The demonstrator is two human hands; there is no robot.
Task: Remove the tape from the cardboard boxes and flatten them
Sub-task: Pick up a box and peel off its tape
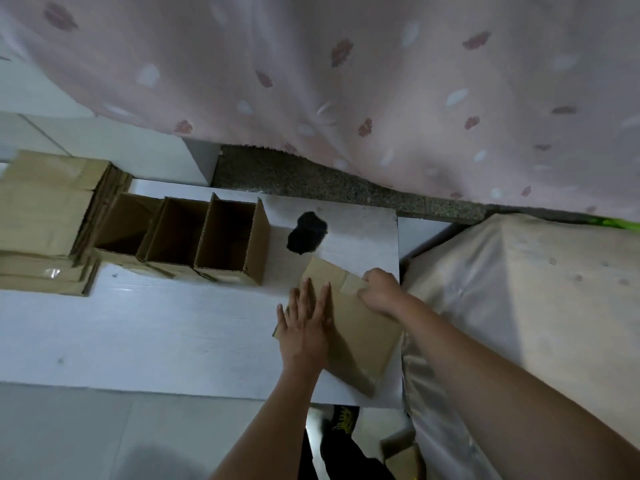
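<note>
A flattened brown cardboard box [360, 337] lies on the right part of the white table [156, 334]. My left hand [304, 323] presses flat on its left side with straight, spread fingers. My right hand [381, 292] has its fingers curled over the box's far right edge, at a flap. Three open cardboard boxes [228, 237] stand in a row at the table's far left-centre. A stack of flattened boxes [45, 220] lies at the far left, with a bit of clear tape [52, 272] on one.
A black patch [307, 233] marks the table behind the flattened box. A pink patterned curtain [346, 81] hangs behind. A covered beige surface [519, 306] borders the table's right edge. A small cardboard box [401, 452] and a dark shoe [343, 420] are on the floor below.
</note>
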